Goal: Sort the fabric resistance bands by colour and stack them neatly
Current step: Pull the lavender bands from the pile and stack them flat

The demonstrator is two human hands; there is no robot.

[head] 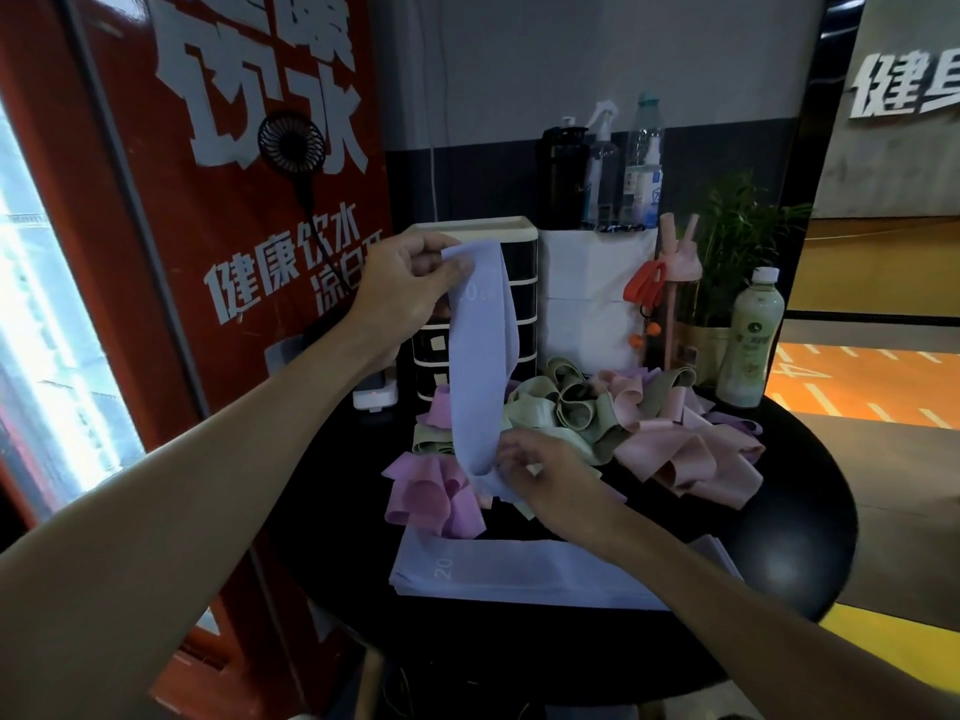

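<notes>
On my feed the left hand holds a lavender band up over the black desk, fingers pinching its top end. The right hand pinches the bottom end, just above the tangled pile of pink, green and purple bands. A flat lavender stack lies nearest me.

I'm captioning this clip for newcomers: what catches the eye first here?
A lilac-blue band hangs mid-frame, left hand pinching its top, right hand its lower end. Behind it a jumble of green, pink and purple bands lies on the black table; a flat lilac-blue stack sits nearest.
</notes>
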